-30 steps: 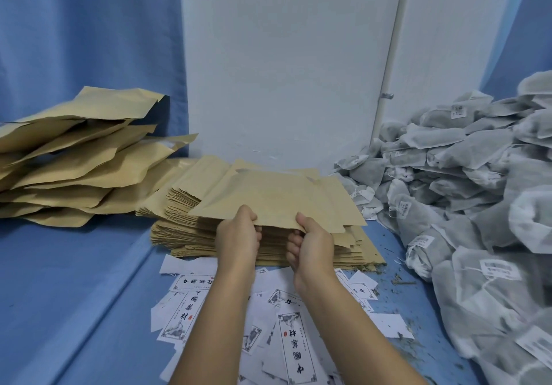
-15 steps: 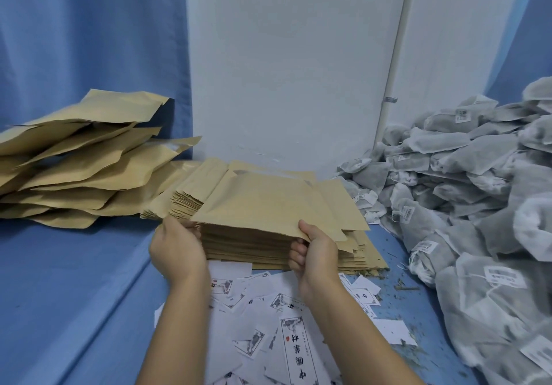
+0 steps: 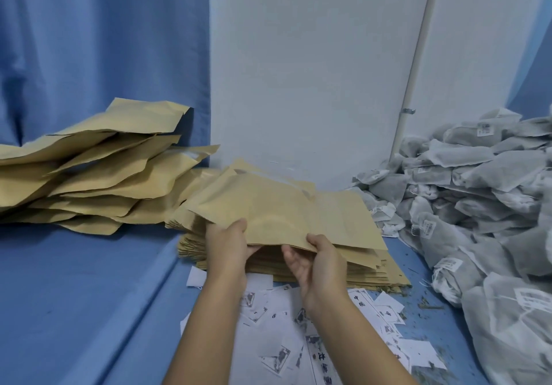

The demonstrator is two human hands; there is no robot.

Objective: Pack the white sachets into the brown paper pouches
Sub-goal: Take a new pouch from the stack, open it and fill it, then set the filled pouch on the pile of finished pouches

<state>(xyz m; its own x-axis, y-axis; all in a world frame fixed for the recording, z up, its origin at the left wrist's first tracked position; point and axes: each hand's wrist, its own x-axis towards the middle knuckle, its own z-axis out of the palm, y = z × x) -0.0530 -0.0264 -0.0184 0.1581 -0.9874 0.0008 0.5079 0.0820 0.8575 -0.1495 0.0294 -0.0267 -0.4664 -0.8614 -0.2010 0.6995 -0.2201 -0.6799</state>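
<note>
The left grip (image 3: 228, 244) and the right grip (image 3: 319, 265) are two bare hands, and both hold one brown pouch (image 3: 268, 205) by its near edge. On each grip the thumb lies on top of the paper and the fingers curl under it, so both grips pinch the pouch. The two grips are near each other but do not touch. The pouch is lifted and sticks out away from the grips, tilted a little.

Right under the grips and the held pouch is a stack of flat pouches (image 3: 370, 274). It lies on the bench (image 3: 74, 295), which has a blue cloth on it.

Far off to the left of the left grip is a pile of brown pouches (image 3: 89, 175) that look puffy and lie all over each other.

To the right of the right grip, well apart from it, is a big heap of white sachets (image 3: 478, 205) with small labels on them.

Below the grips, near the arms, lots of white paper slips (image 3: 268, 334) with dark print lie spread on the bench.

Behind it all are a white wall (image 3: 298, 71) and a blue curtain (image 3: 89, 41).
</note>
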